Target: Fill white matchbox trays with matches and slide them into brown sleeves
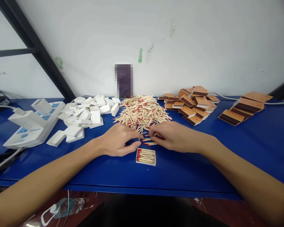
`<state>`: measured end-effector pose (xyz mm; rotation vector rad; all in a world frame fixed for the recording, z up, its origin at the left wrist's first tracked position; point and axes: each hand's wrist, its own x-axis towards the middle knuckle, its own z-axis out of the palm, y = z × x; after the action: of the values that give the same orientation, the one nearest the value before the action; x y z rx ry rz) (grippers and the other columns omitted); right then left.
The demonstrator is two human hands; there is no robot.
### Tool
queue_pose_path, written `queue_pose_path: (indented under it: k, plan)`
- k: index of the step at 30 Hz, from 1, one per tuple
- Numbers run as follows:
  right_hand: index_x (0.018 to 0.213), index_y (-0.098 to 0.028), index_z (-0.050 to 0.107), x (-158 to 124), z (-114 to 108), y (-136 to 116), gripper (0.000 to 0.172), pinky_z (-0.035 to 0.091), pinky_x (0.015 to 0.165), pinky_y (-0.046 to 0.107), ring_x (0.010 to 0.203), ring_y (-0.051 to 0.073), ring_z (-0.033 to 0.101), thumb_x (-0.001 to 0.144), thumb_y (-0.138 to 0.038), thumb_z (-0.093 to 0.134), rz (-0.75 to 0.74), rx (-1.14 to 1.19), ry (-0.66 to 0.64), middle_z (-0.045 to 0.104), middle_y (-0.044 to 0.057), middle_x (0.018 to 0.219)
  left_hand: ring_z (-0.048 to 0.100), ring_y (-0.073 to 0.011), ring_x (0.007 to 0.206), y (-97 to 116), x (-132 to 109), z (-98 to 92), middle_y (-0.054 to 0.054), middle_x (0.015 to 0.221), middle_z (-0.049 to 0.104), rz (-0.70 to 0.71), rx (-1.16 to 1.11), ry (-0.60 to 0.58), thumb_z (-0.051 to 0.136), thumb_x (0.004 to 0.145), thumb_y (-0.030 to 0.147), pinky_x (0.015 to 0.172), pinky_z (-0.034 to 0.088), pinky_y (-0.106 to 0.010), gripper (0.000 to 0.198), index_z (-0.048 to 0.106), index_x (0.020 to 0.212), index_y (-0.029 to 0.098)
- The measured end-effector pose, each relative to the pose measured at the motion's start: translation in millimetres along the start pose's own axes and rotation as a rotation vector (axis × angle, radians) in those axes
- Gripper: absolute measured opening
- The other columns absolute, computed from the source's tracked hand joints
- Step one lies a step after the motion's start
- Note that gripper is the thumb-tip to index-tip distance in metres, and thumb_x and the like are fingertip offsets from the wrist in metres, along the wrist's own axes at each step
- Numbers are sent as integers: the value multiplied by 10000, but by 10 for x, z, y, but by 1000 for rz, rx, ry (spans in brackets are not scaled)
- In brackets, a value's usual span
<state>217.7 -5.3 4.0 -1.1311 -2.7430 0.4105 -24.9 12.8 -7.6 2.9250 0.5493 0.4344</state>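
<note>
A large heap of red-tipped matches (pixel 144 110) lies on the blue table, just beyond both hands. Several loose matches (pixel 149 139) lie at the heap's near edge between my hands. My left hand (pixel 119 140) is open, thumb and index finger apart, its index tip close to the red heads. My right hand (pixel 169 135) has curled fingers over the other ends of these loose matches; its grip is partly hidden. Directly in front of me sits a white matchbox tray (pixel 154 164) holding a layer of matches, heads to the left.
White empty matchbox trays (pixel 85 115) are piled at left. Brown matchbox sleeves (pixel 196 104) form a pile at right, with a leaning row of sleeves (pixel 247 105) farther right. A power strip (pixel 29 137) with chargers lies far left. A blurred dark panel (pixel 124 80) stands against the wall.
</note>
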Motion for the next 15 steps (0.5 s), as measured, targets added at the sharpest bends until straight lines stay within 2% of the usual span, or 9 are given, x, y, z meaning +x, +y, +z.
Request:
queue_pose_path:
  k: [9, 15]
  plan:
    - [840, -199, 524, -17, -28, 10, 180, 298, 606, 279, 659, 139, 518, 968, -256, 412, 21, -86, -6, 622, 17, 773, 644, -156, 660, 1, -5, 1, -37, 767, 710, 46, -22, 19, 416, 955, 288, 621, 461, -275, 318, 698, 999, 149]
    - [849, -198, 543, -19, -29, 14, 162, 305, 613, 281, 694, 146, 544, 950, -244, 425, 34, -96, 1, 636, 25, 805, 674, -164, 690, -1, -14, 16, -44, 822, 736, 57, -58, -8, 425, 960, 303, 629, 488, -279, 330, 702, 1060, 155]
